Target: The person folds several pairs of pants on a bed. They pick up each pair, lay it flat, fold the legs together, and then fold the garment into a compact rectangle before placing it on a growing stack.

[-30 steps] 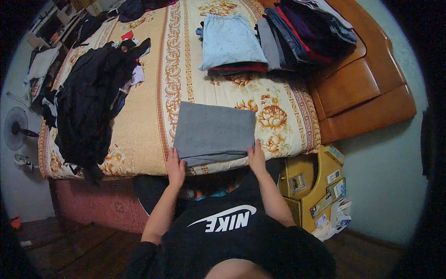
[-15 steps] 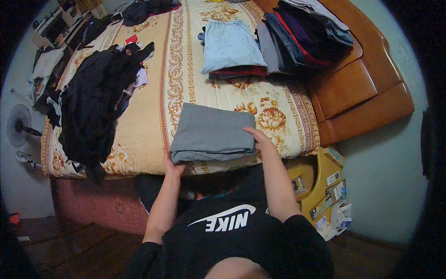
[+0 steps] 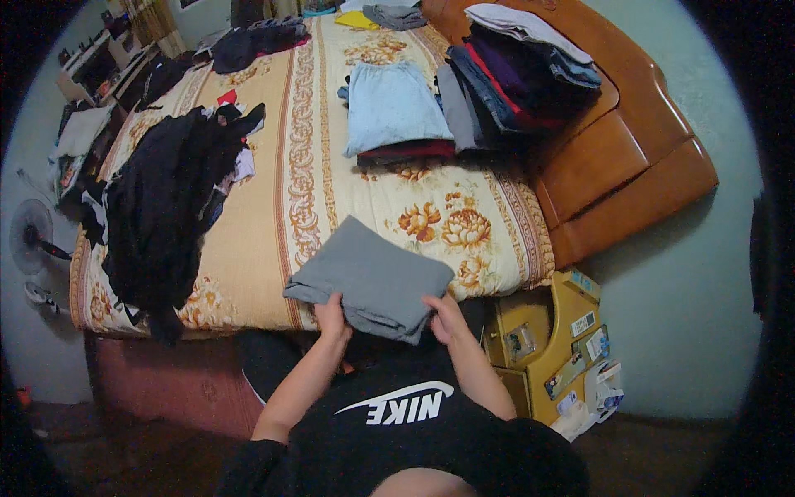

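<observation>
A folded grey garment [image 3: 373, 269] is held at the near edge of the bed, turned at an angle, its near side drawn out over the edge. My left hand [image 3: 331, 317] grips its near edge, with the thumb on top. At the near right corner my right hand [image 3: 445, 318] is closed on the cloth, thumb up. The fingers under the fabric are hidden. Beyond it lies a folded light blue garment [image 3: 393, 108] on top of darker folded clothes.
A heap of black clothes [image 3: 161, 207] lies on the left of the patterned bedspread [image 3: 257, 240]. Tall stacked clothes [image 3: 522, 79] lean by the brown headboard [image 3: 617, 157]. A yellow cabinet [image 3: 538, 381] stands at the near right. A fan [image 3: 33, 236] is at the far left.
The grey garment has come nearer to me and turned clockwise. My left hand has moved from its left corner to its near edge; my right hand has shifted to the near right corner.
</observation>
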Demonstrator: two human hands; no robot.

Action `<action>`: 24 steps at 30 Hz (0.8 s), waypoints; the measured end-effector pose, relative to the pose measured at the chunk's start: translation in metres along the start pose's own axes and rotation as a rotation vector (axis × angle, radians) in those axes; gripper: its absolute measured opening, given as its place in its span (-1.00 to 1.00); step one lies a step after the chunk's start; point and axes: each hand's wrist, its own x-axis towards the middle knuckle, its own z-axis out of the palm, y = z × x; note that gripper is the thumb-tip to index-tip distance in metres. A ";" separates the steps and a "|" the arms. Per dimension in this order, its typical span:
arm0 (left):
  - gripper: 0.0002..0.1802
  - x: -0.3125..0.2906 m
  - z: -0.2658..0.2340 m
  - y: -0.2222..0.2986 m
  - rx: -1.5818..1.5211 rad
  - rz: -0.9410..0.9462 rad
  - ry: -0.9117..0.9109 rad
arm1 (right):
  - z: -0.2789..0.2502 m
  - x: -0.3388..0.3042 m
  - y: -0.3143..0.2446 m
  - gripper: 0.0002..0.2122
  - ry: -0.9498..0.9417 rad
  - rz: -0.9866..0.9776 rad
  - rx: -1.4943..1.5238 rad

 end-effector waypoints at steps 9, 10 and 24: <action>-0.63 0.038 0.142 0.109 0.223 0.189 -0.325 | 0.084 -0.003 -0.106 -0.55 0.031 -0.163 0.189; -0.66 0.052 0.171 0.125 0.217 0.228 -0.407 | 0.099 0.009 -0.128 -0.54 0.017 -0.192 0.186; -0.34 0.149 0.168 0.143 0.384 0.153 -0.528 | 0.146 0.363 -0.172 -0.52 0.414 -0.420 0.035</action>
